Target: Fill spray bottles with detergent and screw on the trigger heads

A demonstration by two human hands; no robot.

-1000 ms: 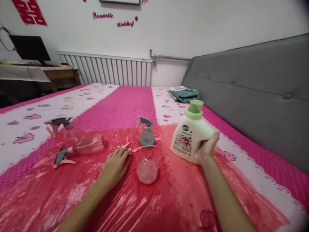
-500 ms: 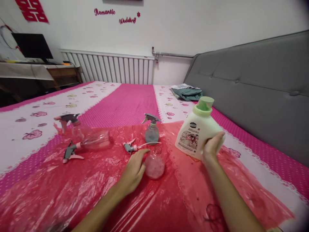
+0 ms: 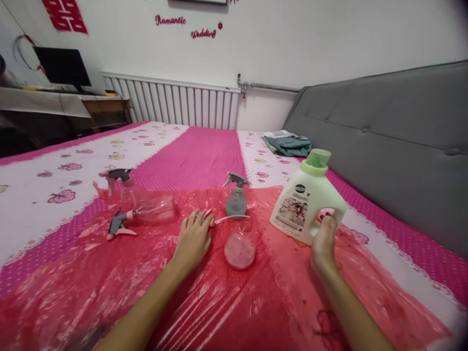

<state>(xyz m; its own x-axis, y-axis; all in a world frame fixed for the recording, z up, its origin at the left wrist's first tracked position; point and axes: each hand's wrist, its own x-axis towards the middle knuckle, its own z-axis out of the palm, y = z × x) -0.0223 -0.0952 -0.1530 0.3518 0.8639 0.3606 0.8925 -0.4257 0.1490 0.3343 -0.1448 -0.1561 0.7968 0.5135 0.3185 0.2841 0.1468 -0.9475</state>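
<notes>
My left hand (image 3: 193, 239) lies over a grey-and-pink spray trigger head (image 3: 207, 218), fingers curled round it and partly hiding it. Its thin dip tube (image 3: 232, 217) points right. Beside that hand stands a round clear bottle (image 3: 240, 251), uncapped, with bubbly liquid inside. My right hand (image 3: 323, 243) is at the handle of a cream detergent jug (image 3: 303, 204) with a green cap, thumb against the handle; the other fingers are mostly hidden. Behind the round bottle stands a grey spray bottle (image 3: 236, 200), its trigger head fitted.
Two pink spray bottles are at the left, one upright (image 3: 129, 190) and one lying down (image 3: 155, 209). Red plastic sheeting (image 3: 153, 278) covers the near bed. Folded clothes (image 3: 288, 144) lie farther back, beside the grey headboard (image 3: 395, 117).
My left hand has moved from beside the round bottle leftward onto the spray trigger head. My right hand has shifted slightly lower on the jug, uncovering its handle opening. The view has turned slightly left.
</notes>
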